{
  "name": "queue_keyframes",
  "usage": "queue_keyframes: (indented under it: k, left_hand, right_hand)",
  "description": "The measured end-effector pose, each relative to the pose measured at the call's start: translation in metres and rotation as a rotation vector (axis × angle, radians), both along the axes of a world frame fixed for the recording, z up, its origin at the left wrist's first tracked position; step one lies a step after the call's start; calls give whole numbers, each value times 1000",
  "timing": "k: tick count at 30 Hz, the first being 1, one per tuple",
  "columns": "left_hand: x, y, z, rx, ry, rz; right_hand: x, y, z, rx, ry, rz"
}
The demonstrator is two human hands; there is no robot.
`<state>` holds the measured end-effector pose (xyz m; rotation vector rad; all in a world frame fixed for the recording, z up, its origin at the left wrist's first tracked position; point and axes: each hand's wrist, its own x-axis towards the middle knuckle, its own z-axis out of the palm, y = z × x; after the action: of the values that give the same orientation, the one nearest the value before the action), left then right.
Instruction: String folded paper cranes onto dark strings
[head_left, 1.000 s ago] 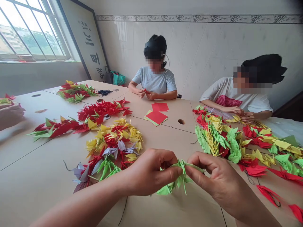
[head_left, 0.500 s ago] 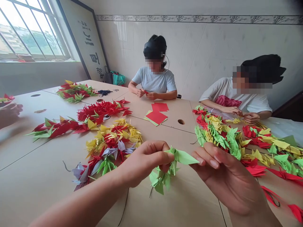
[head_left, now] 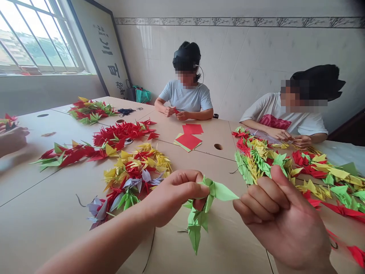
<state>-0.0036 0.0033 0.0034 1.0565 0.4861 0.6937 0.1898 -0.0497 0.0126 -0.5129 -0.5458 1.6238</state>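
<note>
**Green paper crane strand found pinched in left grip above counter**

A strand of green folded-paper cranes (head_left: 196,222) is suspended above a pale laminate counter (head_left: 48,217), its matte paper showing sharp creases and narrow, pointed tails. The strand is clenched by the left hand (head_left: 173,194), with the thumb pressed across the folds. The right hand (head_left: 278,222) is curled with the thumb raised and is positioned just beside the crane's outstretched wing tip; whether anything is grasped by it cannot be told.

Long, layered masses of red, yellow and green paper cranes (head_left: 256,161) are spread over the counter to the right. A mixed cluster of yellow, red, green and lilac cranes (head_left: 132,175) lies to the left of the strand, and a spiky red-and-green strand (head_left: 99,150) lies beyond it. Flat square sheets of red paper (head_left: 188,141) are stacked across the counter, near a round hole (head_left: 218,146) cut through its surface. A person in a pale blue T-shirt (head_left: 185,97) is seated opposite, with a small red paper piece (head_left: 176,111) between both hands. A person in a white T-shirt (head_left: 285,118) is seated at the right, hands resting at the crane mass.
</note>
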Motion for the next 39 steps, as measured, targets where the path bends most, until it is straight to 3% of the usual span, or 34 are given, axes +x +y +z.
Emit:
queue_keyframes:
  k: [7,12,15,18,22,24,27,29,31,36,39]
  left_hand:
    - [0,0,-1,-13,27,-10]
    - [1,0,0,-2,25,-15]
    - [1,0,1,9,26,-22]
    - [1,0,0,5,24,-29]
    - [1,-1,0,-6,33,-29]
    - [2,-1,1,-4,48,-28]
    - [2,-1,1,-1,58,-22]
    - [2,-1,1,1,67,-25]
    - [2,-1,1,6,82,-23]
    - [3,-1,-1,15,80,-21]
    - [3,-1,-1,19,81,-23]
  right_hand:
    - [2,3,2,-121,-239,-156]
    - [-2,0,7,132,-469,-170]
    - [3,3,2,271,-496,-225]
    - [9,7,-4,162,-376,-298]
    - [8,6,-5,-75,-315,-190]
    - [5,3,-3,-48,-366,-157]
    - [5,1,-5,167,-484,-120]
    - [7,3,-10,285,-584,-166]
    - [7,6,-15,264,-660,-229]
    - [1,4,-10,-2,-639,-308]
    - [-1,-2,-4,77,-705,-210]
